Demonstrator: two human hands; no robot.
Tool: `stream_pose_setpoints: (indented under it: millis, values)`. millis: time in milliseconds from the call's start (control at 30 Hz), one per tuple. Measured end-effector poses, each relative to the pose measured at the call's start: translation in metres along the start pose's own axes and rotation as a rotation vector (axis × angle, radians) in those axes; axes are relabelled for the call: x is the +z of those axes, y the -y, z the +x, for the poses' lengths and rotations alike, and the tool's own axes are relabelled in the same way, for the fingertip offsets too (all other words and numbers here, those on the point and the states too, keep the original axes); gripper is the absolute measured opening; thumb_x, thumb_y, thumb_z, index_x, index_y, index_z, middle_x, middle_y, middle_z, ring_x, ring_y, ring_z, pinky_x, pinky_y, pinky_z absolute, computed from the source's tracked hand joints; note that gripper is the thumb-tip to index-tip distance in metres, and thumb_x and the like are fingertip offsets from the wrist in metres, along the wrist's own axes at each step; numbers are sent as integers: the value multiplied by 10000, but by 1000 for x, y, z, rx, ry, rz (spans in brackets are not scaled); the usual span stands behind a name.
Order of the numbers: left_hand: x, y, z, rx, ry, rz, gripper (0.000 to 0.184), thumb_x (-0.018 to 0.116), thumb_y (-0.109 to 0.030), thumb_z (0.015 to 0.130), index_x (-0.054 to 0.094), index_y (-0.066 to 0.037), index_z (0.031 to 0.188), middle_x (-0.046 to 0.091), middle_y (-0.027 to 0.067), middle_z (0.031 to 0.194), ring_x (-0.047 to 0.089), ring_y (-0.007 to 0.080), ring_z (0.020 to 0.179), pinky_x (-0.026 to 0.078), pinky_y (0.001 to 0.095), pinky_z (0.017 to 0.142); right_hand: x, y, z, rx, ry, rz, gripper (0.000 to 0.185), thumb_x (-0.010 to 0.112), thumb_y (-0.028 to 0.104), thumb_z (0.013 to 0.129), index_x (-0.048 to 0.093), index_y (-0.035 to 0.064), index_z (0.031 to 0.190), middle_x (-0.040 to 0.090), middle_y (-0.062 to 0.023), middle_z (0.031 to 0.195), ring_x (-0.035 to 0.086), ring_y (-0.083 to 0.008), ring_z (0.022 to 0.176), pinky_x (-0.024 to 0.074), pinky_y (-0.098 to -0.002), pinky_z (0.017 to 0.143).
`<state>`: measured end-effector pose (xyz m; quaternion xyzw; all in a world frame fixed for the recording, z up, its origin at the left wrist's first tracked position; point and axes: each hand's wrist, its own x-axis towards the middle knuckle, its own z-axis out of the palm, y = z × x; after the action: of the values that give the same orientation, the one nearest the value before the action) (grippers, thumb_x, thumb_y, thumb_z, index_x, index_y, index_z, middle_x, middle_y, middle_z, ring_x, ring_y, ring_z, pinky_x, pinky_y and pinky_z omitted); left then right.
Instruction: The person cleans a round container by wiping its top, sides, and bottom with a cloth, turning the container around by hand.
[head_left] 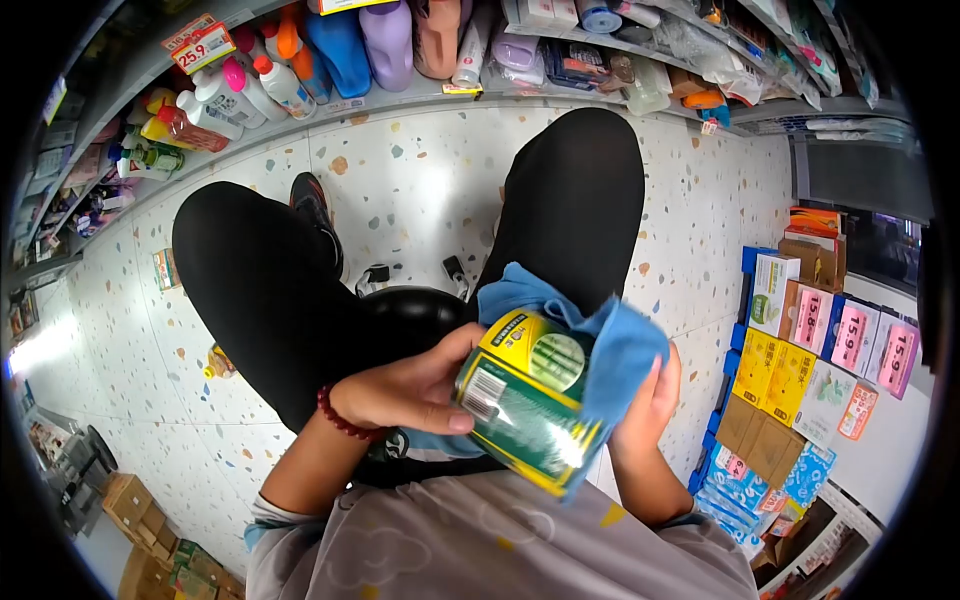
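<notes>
A shiny green-and-yellow package (pixel 530 400) with a barcode is held tilted above my lap. My left hand (pixel 415 388), with a red bead bracelet at the wrist, grips its left side, thumb near the barcode. On the other side, my right hand (pixel 642 405) is closed on a blue cloth (pixel 622 350) and presses it against the package's right end. More of the cloth bunches along the package's far edge. What the package contains cannot be made out.
Shelves of bottles (pixel 388 45) and bagged goods curve across the far side. Stacked boxes (pixel 775 375) with pink price tags stand at the right. Cardboard boxes (pixel 140 510) sit at lower left. A small yellow-capped bottle (pixel 218 362) lies on the speckled floor (pixel 400 160) beside my left leg.
</notes>
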<state>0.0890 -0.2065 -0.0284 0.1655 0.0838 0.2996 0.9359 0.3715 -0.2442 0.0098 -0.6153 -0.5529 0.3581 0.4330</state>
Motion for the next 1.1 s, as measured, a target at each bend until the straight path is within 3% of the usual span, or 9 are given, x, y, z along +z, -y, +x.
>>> stream_pose_setpoints:
  millis: [67, 200, 267, 367, 533, 733, 1000, 1067, 1100]
  values:
    - [2, 7, -4, 10, -99, 172, 783, 712, -169, 954, 220, -43, 1549, 418, 73, 1460, 378, 185, 1380, 304, 347, 1158, 11, 7, 15, 509, -90, 484, 321, 478, 280, 1098, 554, 11, 1254, 653, -99, 1179, 618, -148, 1035, 505, -314, 953]
    - [23, 25, 2, 86, -403, 31, 740, 611, -344, 1003, 191, -109, 1565, 406, 102, 1473, 392, 206, 1390, 308, 372, 1167, 30, -1, -6, 461, -68, 465, 342, 459, 266, 1108, 529, 8, 1322, 631, -71, 1240, 588, -115, 1080, 478, -297, 981]
    - [6, 32, 1, 126, -317, -14, 804, 614, -343, 993, 131, -120, 1595, 388, 123, 1502, 400, 224, 1394, 315, 374, 1165, 24, -12, -7, 387, -36, 311, 296, 437, 213, 1103, 553, -9, 1261, 626, -103, 1234, 594, -166, 1094, 470, -332, 985]
    - [11, 30, 2, 119, -330, -76, 815, 599, -321, 996, 106, -122, 1613, 387, 121, 1517, 406, 227, 1394, 323, 372, 1160, 25, 11, 19, -288, 273, -49, 229, 505, 196, 1027, 611, -5, 1056, 635, -173, 1090, 625, -330, 1069, 482, -466, 951]
    - [0, 26, -4, 105, -283, -96, 800, 601, -289, 978, 157, -130, 1625, 372, 101, 1551, 382, 222, 1429, 300, 374, 1181, 39, 51, 41, -964, 651, -247, 214, 634, 312, 831, 701, 115, 879, 677, -32, 1076, 641, -272, 1073, 503, -491, 926]
    - [-1, 17, -6, 61, -252, -249, 1012, 698, -267, 837, 101, -122, 1641, 369, 144, 1567, 409, 256, 1440, 314, 393, 1199, 61, 44, 61, -1030, 599, -81, 227, 689, 260, 765, 651, 78, 897, 643, -89, 1006, 627, -288, 938, 532, -476, 855]
    - [-4, -87, 6, 567, -178, -217, 668, 425, -448, 973, 422, -37, 1499, 541, 205, 1449, 565, 351, 1307, 447, 501, 1109, 121, 144, 186, -1105, 371, 186, 290, 653, 219, 923, 611, -23, 1076, 604, -194, 1029, 600, -360, 931, 500, -453, 850]
    - [-27, -136, 19, 617, 309, -280, 658, 403, -487, 980, 456, -61, 1479, 579, 199, 1399, 594, 361, 1254, 471, 518, 1077, 131, 164, 217, -1094, 314, 389, 298, 586, 240, 993, 613, -28, 1122, 620, -213, 1080, 611, -373, 1012, 489, -453, 908]
    - [-19, -156, 25, 689, 107, -237, 659, 396, -516, 982, 476, -81, 1470, 584, 183, 1398, 594, 353, 1249, 474, 520, 1068, 135, 173, 229, -1084, 297, 480, 304, 560, 247, 1017, 614, -28, 1136, 627, -220, 1105, 617, -381, 1048, 486, -455, 934]
